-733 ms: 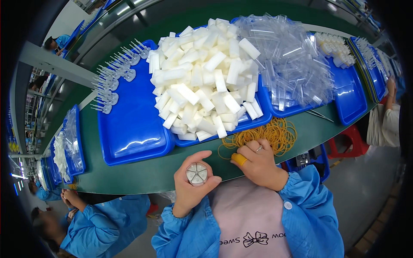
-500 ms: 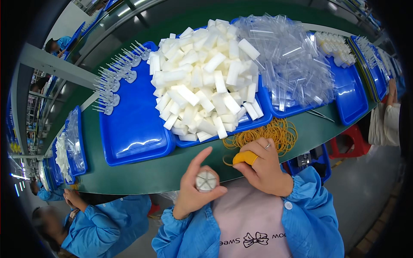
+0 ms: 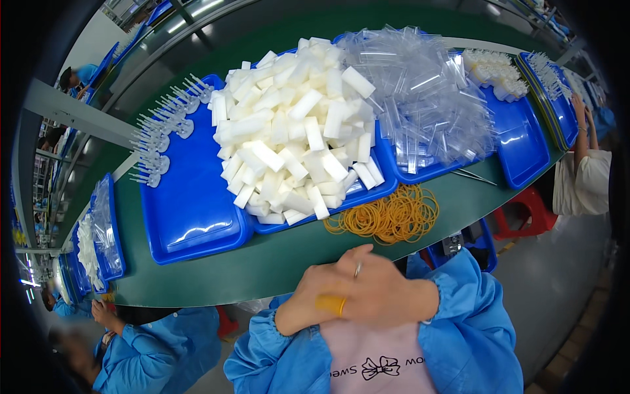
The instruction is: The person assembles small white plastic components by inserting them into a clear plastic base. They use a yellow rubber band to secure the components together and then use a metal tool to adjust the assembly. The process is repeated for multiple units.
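Note:
My left hand (image 3: 300, 299) and my right hand (image 3: 380, 292) are brought together close to my body, just off the table's near edge. The right hand lies over the left one's fingers and hides them. Its own fingers are curled and slightly blurred; a ring and a yellow finger cot (image 3: 330, 304) show on them. Whatever is between the hands is out of sight. Ahead of them lies a heap of tan rubber bands (image 3: 394, 217). Past it, white foam blocks (image 3: 295, 131) are piled high on a blue tray.
A blue tray (image 3: 197, 217) at left carries clear spiked plastic pieces (image 3: 161, 134) along its edge. Clear plastic sleeves (image 3: 433, 111) heap on another tray. Metal tweezers (image 3: 476, 176) lie beside it. A red stool (image 3: 525, 213) stands at right; a co-worker in blue (image 3: 164, 341) sits at left.
The right hand has left the rubber bands and come down-left onto the left hand. The round whitish piece, seen end-on in the left hand, is now hidden. The view has shifted slightly.

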### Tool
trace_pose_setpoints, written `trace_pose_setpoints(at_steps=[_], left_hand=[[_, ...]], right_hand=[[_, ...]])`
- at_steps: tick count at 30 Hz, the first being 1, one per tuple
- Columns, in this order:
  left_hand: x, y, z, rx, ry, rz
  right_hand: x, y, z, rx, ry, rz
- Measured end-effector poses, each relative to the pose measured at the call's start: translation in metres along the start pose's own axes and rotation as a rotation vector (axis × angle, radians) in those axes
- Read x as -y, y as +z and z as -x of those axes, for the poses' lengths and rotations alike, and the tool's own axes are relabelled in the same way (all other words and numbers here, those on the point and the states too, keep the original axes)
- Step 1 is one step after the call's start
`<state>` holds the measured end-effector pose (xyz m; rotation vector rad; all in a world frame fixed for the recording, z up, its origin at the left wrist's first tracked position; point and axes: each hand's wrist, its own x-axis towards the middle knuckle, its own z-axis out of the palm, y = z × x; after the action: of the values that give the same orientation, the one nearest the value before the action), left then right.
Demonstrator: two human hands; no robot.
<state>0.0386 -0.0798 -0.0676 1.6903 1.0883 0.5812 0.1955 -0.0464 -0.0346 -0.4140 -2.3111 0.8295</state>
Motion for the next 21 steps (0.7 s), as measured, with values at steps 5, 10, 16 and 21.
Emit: trace_pose_setpoints(at_steps=[5, 10, 16, 21], left_hand=[[-0.001, -0.021, 0.010, -0.032, 0.051, 0.630], [0.002, -0.014, 0.018, -0.398, 0.199, 1.378], [0.007, -0.002, 0.015, -0.620, 0.172, 1.186], [0.003, -0.003, 0.016, -0.576, 0.176, -0.426]], right_hand=[[0.008, -0.021, 0.023, -0.069, 0.022, 0.261], [-0.011, -0.037, 0.029, 0.181, 0.359, 0.132], [-0.021, -0.028, 0.041, -0.248, 0.388, -1.738], [-0.020, -0.032, 0.023, -0.029, 0.768, -1.476]])
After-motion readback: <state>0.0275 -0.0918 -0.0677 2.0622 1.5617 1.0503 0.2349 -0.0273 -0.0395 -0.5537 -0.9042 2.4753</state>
